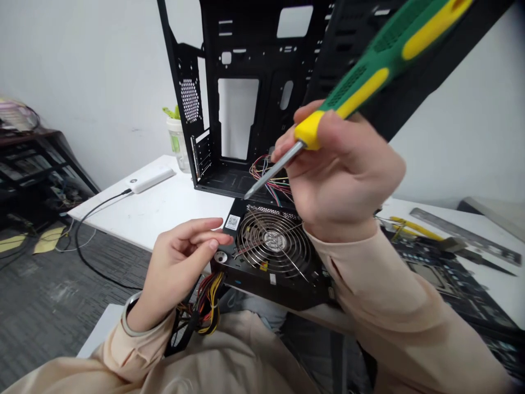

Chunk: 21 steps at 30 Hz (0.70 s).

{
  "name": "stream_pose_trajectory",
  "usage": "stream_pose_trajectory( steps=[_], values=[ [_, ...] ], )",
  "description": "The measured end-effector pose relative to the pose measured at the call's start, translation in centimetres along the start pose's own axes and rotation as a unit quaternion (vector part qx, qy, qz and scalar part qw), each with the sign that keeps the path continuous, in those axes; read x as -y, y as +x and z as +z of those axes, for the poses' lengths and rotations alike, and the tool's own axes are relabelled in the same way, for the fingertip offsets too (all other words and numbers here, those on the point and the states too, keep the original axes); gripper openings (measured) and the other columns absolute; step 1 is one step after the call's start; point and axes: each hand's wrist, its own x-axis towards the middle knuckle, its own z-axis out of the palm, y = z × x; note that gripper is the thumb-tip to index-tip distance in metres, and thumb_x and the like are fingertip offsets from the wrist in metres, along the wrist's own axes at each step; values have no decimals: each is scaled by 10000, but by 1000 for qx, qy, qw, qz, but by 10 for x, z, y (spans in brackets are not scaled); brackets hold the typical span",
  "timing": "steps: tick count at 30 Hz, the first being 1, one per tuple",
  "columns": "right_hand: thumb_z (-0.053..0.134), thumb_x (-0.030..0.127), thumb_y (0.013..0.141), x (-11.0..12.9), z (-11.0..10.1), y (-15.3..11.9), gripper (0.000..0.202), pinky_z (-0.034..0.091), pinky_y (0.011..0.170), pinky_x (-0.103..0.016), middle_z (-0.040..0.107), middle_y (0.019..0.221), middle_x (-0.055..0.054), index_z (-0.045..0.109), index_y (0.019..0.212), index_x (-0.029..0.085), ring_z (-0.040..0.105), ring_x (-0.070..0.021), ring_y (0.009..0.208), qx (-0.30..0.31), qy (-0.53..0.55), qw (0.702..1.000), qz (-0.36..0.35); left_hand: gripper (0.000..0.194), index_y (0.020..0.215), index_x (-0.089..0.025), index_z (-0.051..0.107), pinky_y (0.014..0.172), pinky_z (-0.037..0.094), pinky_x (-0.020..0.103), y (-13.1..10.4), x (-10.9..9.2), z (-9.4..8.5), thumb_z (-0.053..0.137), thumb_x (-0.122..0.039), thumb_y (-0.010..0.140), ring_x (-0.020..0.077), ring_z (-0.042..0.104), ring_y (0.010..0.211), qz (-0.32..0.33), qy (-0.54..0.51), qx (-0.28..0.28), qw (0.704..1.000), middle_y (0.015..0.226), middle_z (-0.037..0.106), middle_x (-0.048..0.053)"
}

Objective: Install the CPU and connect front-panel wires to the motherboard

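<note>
My right hand (340, 169) grips a screwdriver (365, 71) with a green and yellow handle. Its metal shaft slants down and left, the tip above the rear edge of a black power supply (246, 278). A round wire fan grille (274, 241) covers the unit's top. At the unit's left side is my left hand (184, 257), fingers loosely stretched and thumb close against them; nothing shows in it. By the fingertips are a QR label (233, 222) and a small round silvery disc (220, 256). Yellow, red and black cables (211, 301) hang from the unit's left end.
A black computer case (235, 49) stands open behind, thin coloured wires (268, 174) inside. Left are a white power bank (151, 179) with a black cable and a clear cup (177, 143). Right lie a motherboard (435, 273), pliers (451, 243) and a steel ruler (467, 235).
</note>
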Motion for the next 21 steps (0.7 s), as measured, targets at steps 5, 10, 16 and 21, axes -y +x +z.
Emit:
stream_pose_trajectory(
  steps=[5,10,16,21],
  values=[
    [515,338,703,10,-7,5,153,480,618,-282,494,824,-48,448,788,230,541,-155,717,-34,8,999,-3,147,935,-163,704,643,565,198,1,1,0,658,-186,797,159,723,728,0,25,2,1000,756,756,40],
    [545,214,680,19,-9,7,89,427,547,-243,495,663,5,531,757,172,502,-94,572,-78,123,988,-51,124,906,-161,685,622,561,205,2,2,0,639,-169,791,156,716,696,17,42,20,999,746,749,39],
    [414,229,779,26,-17,9,146,419,544,-244,526,690,16,524,865,184,522,-83,562,-111,98,987,-65,149,911,-160,687,647,569,260,3,3,0,657,-249,795,178,709,699,10,63,-2,998,768,746,57],
    [495,192,753,27,-19,15,111,406,537,-257,573,663,17,556,842,170,536,-98,566,-122,113,981,-100,278,977,-176,696,711,555,289,8,10,-8,617,-407,843,188,690,764,64,33,3,997,782,731,56]
  ],
)
